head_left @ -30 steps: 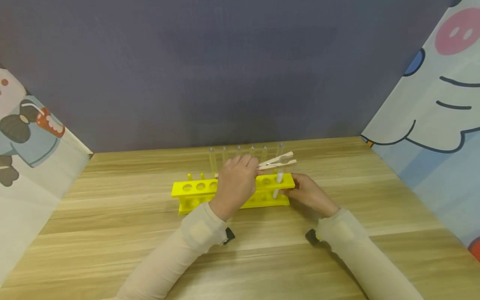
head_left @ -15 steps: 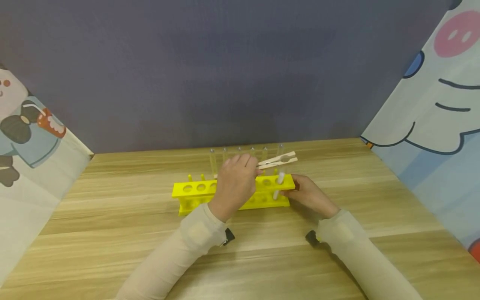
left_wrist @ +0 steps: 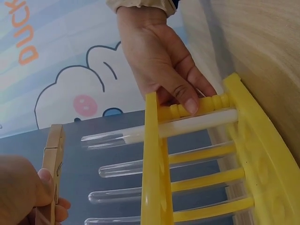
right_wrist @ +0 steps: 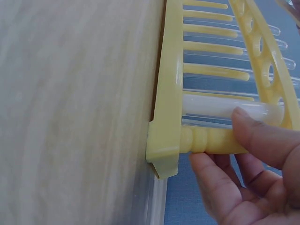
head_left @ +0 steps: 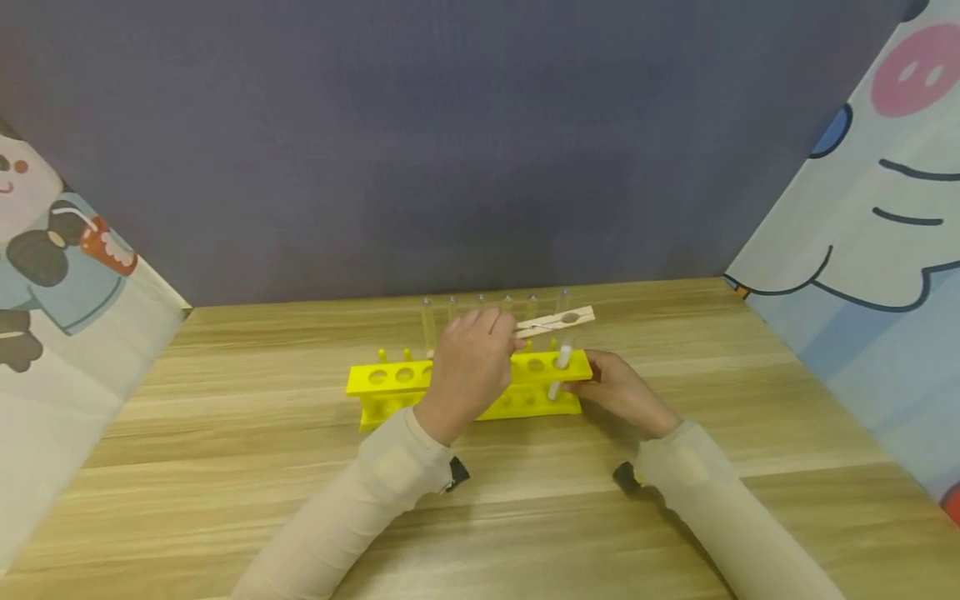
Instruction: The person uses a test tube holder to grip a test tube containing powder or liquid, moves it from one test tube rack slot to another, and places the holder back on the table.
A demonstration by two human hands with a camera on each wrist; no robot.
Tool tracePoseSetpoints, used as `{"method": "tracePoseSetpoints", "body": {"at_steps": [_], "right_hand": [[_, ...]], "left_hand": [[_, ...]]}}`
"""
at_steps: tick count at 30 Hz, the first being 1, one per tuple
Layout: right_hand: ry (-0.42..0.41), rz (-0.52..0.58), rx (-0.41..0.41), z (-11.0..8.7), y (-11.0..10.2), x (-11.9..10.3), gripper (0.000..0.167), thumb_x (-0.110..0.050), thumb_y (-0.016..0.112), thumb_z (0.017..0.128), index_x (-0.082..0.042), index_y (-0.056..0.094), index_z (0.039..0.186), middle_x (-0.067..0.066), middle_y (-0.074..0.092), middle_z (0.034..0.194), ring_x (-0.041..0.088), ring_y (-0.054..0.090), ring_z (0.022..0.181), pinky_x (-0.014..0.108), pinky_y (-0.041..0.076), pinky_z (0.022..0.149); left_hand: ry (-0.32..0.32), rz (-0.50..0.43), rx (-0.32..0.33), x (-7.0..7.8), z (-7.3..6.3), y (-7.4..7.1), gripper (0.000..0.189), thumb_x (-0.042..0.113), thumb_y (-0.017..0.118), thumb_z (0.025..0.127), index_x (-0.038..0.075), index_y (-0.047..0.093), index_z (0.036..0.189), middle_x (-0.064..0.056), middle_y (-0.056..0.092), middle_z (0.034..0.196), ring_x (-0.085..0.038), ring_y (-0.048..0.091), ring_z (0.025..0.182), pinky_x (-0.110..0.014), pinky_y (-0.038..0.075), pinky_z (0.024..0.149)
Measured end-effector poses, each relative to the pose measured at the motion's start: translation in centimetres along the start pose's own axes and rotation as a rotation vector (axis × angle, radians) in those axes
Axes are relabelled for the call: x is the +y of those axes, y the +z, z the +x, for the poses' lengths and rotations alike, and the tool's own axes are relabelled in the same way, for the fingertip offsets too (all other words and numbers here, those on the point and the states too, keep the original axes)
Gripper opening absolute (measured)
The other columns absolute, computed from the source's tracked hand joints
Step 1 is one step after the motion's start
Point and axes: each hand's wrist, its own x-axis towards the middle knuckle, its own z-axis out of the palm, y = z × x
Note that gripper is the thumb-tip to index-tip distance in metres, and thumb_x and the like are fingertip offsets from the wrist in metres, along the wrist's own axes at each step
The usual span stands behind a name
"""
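A yellow test tube rack [head_left: 401, 387] stands lengthwise on the wooden table. My left hand [head_left: 472, 367] grips a pale wooden test tube clamp [head_left: 555, 322] above the rack; the clamp's jaw tips lie together and hold nothing. In the left wrist view the thumb presses on the clamp's side. At the rack's right end, my right hand [head_left: 626, 393] holds the end post [right_wrist: 211, 140] between thumb and fingers. Beside that post, a test tube with white contents [head_left: 563, 358] sits in the rightmost hole, its glass top rising above the rack.
Several clear test tubes [head_left: 428, 325] stand upside down over the pegs along the rack's back side. A dark panel [head_left: 465, 167] rises behind the table [head_left: 540, 517]. Cartoon-printed cloth [head_left: 862, 275] hangs at both sides.
The clamp's jaw tips, spread apart a second ago, have come together. Both hands keep their places, and the rack has not visibly moved on the table.
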Motion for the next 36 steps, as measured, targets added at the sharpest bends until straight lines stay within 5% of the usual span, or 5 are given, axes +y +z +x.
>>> {"method": "tracePoseSetpoints", "body": {"at_steps": [9, 15, 36], "right_hand": [[-0.022, -0.019, -0.001, -0.1, -0.2, -0.1, 0.03, -0.01, 0.063, 0.089, 0.001, 0.058, 0.117, 0.013, 0.063, 0.114, 0.026, 0.059, 0.104, 0.039, 0.047, 0.09], [-0.017, -0.025, -0.005, 0.0, 0.0, -0.1, 0.032, -0.009, 0.063, 0.089, 0.002, 0.058, 0.118, 0.014, 0.063, 0.113, 0.025, 0.06, 0.103, 0.036, 0.049, 0.089], [0.038, -0.013, -0.004, -0.3, 0.1, -0.8, 0.032, -0.008, 0.061, 0.09, 0.003, 0.056, 0.119, 0.015, 0.063, 0.113, 0.027, 0.06, 0.103, 0.039, 0.048, 0.09]], "left_hand": [[-0.01, 0.03, 0.032, -0.8, 0.7, -2.0, 0.018, 0.019, 0.063, 0.09, 0.001, 0.063, 0.084, -0.007, 0.057, 0.071, -0.021, 0.055, 0.059, -0.031, 0.047, 0.054], [-0.061, 0.038, 0.013, -1.8, 0.8, -3.6, 0.016, 0.016, 0.065, 0.089, 0.0, 0.067, 0.09, -0.008, 0.059, 0.073, -0.022, 0.052, 0.058, -0.03, 0.043, 0.05], [-0.207, 0.074, -0.066, -7.3, -1.7, -7.5, 0.017, 0.009, 0.067, 0.086, -0.003, 0.067, 0.098, -0.015, 0.063, 0.08, -0.03, 0.056, 0.065, -0.039, 0.045, 0.054]]}}
